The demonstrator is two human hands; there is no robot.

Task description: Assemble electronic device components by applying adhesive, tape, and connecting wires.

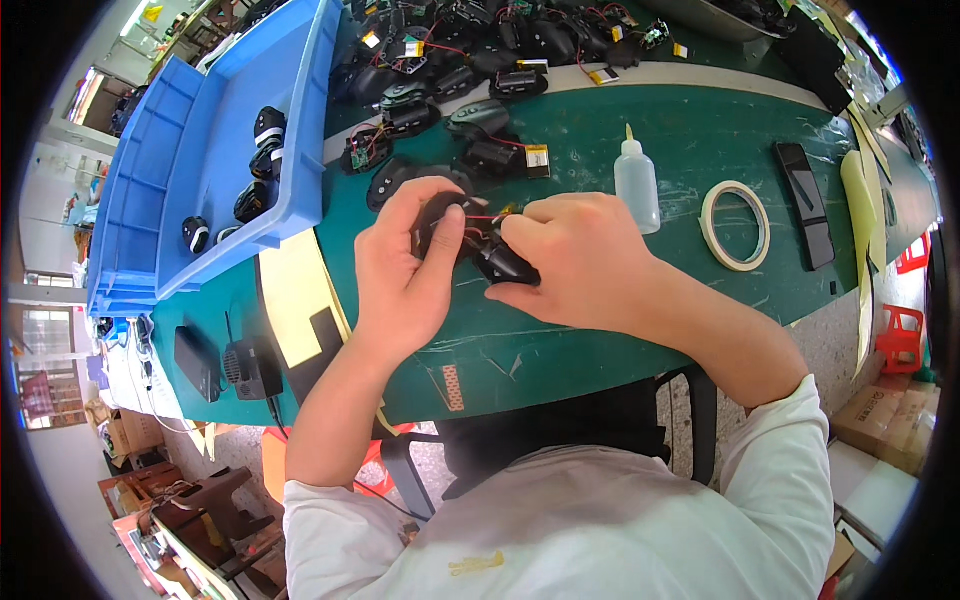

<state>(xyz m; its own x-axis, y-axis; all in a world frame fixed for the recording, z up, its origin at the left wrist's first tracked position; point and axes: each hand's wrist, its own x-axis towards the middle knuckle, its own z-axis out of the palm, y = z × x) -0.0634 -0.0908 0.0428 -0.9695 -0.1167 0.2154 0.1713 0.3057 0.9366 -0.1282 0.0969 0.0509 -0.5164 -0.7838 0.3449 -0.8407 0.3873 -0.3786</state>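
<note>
My left hand point(400, 265) is closed around a dark rounded shell half point(432, 222), with the thumb across its near side. In my right hand point(580, 260) is a black shell half point(505, 265), shaped like part of a computer mouse. Red wires point(482, 217) run between the two pieces, which are held close together just above the green mat. My fingers cover much of both pieces. Beyond my hands, a similar open shell lies with a flat battery point(538, 160) wired to it. Other dark shells point(395, 182) sit behind my left hand.
A blue bin point(310, 170) at left holds several black-and-white pieces point(265, 160). Shells, circuit boards and batteries are heaped point(500, 40) at the back. To the right are a squeeze bottle point(637, 188), a tape roll point(708, 225) and a phone point(806, 210). A black radio-like device point(250, 370) stands front left.
</note>
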